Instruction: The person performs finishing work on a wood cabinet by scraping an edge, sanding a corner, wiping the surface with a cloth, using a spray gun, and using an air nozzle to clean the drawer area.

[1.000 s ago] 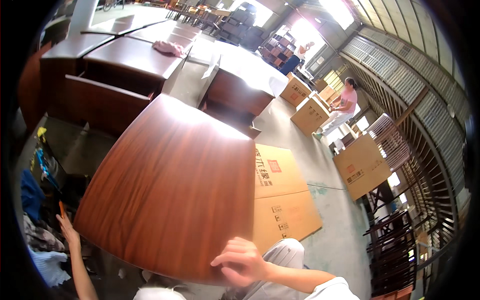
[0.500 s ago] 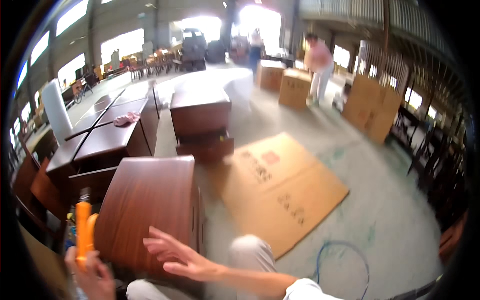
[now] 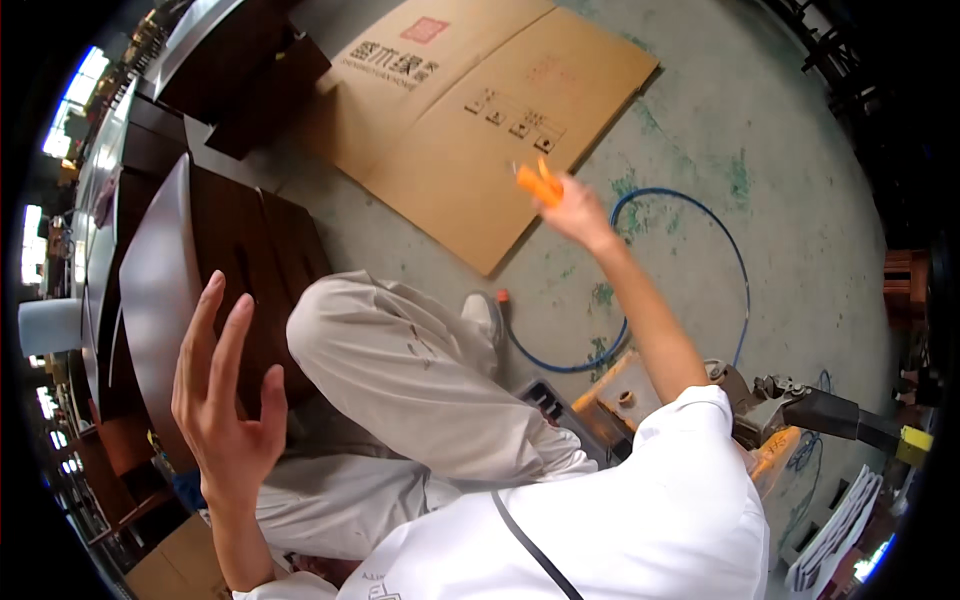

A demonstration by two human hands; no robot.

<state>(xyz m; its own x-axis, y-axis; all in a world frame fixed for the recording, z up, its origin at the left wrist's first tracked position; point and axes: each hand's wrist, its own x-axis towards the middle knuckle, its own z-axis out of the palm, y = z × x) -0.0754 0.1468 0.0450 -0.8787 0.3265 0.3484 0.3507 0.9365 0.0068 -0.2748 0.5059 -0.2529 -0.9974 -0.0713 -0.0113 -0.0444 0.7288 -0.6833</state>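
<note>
My right hand (image 3: 578, 212) is stretched out over the corner of a flattened cardboard sheet (image 3: 440, 130), closed around an orange hand tool (image 3: 541, 184). A thin tip shows at the tool's far end; its exact kind is not clear. My left hand (image 3: 228, 410) is raised at the left with its fingers spread and holds nothing. Behind it stands a dark brown wooden cabinet (image 3: 225, 240), apart from the fingers. A blue hose (image 3: 745, 265) loops over the floor below my right hand, with an orange-red fitting (image 3: 503, 296) at one end.
My bent knee (image 3: 335, 310) is beside the cabinet. More dark furniture (image 3: 235, 75) stands at the upper left. By my right side are a grey plastic case (image 3: 590, 425), a worn wooden block (image 3: 620, 392) and a metal stand with a black arm (image 3: 820, 410). Grey floor (image 3: 690, 140) shows green stains.
The orange tool has passed from my left hand to my right. My right arm has swung out to the right, and my left hand has opened. The view has turned down and rightward.
</note>
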